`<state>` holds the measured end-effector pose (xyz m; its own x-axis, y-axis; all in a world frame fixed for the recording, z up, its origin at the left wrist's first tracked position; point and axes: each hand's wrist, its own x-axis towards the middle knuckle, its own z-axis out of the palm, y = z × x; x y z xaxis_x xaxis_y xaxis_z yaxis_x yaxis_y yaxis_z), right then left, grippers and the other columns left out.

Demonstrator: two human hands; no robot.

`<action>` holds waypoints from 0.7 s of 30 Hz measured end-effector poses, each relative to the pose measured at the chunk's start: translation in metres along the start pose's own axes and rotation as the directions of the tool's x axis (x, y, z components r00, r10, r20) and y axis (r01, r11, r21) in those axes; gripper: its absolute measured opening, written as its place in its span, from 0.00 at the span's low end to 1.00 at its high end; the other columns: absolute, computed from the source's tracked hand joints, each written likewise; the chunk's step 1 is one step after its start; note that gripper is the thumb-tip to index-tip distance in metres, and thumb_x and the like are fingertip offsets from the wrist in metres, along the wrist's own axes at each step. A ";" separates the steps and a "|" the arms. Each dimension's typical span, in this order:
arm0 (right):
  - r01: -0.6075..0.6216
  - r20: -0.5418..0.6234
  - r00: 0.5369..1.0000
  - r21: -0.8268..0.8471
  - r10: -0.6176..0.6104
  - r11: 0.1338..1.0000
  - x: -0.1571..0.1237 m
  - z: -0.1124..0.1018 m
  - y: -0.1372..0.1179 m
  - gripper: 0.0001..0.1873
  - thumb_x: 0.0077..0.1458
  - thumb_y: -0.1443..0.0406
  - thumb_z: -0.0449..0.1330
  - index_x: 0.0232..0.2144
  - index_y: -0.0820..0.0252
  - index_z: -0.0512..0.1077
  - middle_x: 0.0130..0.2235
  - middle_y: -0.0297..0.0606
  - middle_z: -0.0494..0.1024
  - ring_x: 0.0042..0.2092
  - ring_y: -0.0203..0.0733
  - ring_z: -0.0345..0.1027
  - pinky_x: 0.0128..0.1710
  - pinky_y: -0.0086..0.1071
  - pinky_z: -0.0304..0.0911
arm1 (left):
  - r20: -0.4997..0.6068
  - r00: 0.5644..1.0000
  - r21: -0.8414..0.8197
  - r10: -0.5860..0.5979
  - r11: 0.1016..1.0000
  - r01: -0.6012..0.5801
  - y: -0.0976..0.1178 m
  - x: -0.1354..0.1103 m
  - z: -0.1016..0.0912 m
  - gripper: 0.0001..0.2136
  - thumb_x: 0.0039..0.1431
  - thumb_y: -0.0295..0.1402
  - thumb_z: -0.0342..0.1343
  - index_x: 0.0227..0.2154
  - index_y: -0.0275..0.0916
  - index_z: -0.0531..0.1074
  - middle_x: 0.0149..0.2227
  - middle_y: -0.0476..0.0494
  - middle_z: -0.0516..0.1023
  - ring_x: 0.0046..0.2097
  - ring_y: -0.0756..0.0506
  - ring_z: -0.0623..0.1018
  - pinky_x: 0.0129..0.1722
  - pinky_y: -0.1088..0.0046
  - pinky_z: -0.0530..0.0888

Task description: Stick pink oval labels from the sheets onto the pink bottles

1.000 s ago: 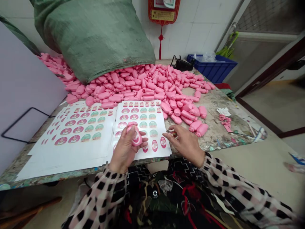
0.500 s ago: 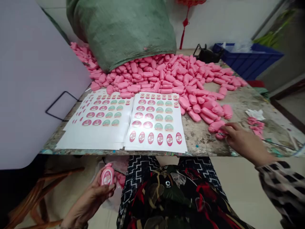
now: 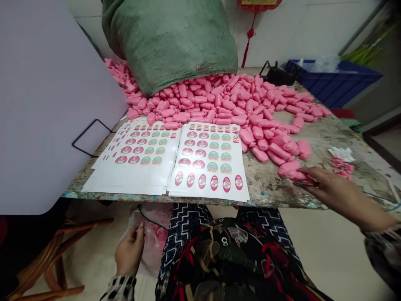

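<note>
- Smooth pink bottles (image 3: 290, 169) on the worktop (image 3: 269, 186) are touched by the curled right hand (image 3: 338, 196); any grasp is unclear.
- The left hand (image 3: 130, 249) is held beside a crumpled plastic bag (image 3: 153, 238); its grasp is unclear.

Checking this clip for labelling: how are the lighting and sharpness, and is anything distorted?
Head view: soft, even light, no strong glare on the sticker sheet; fairly sharp throughout; the wide lens stretches things near the edges, like the blue crate and the right hand.
</note>
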<state>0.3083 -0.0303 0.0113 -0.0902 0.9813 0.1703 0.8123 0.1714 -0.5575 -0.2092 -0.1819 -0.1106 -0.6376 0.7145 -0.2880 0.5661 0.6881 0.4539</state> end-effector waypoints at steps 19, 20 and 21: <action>-0.048 0.277 0.956 0.476 -0.098 0.878 -0.019 0.092 -0.126 0.15 0.57 0.56 0.53 0.44 0.54 0.68 0.40 0.37 0.71 0.40 0.39 0.66 0.39 0.33 0.62 | 0.548 0.601 -0.802 0.583 0.570 0.178 0.228 -0.076 0.008 0.15 0.55 0.45 0.52 0.40 0.39 0.67 0.34 0.47 0.73 0.28 0.52 0.72 0.27 0.75 0.68; -0.016 0.243 0.967 0.352 -0.075 0.936 -0.014 0.089 -0.115 0.15 0.58 0.56 0.50 0.41 0.54 0.70 0.39 0.37 0.71 0.39 0.39 0.66 0.38 0.33 0.61 | 0.509 0.631 -0.773 0.586 0.634 0.034 0.228 -0.073 0.006 0.15 0.53 0.44 0.54 0.39 0.40 0.66 0.33 0.48 0.73 0.28 0.52 0.71 0.27 0.75 0.67; 0.007 0.206 0.977 0.228 -0.056 0.974 -0.009 0.086 -0.105 0.15 0.60 0.56 0.48 0.39 0.55 0.71 0.37 0.37 0.71 0.38 0.39 0.66 0.38 0.33 0.60 | 0.452 0.649 -0.715 0.612 0.684 -0.148 0.229 -0.070 0.005 0.13 0.52 0.42 0.55 0.36 0.40 0.67 0.31 0.49 0.72 0.29 0.51 0.70 0.28 0.74 0.67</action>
<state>0.1741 -0.0494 -0.0012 -0.2517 0.9673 0.0302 0.6588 0.1941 -0.7269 -0.0325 -0.0742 0.0096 0.1687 0.9421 -0.2899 0.1077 0.2747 0.9555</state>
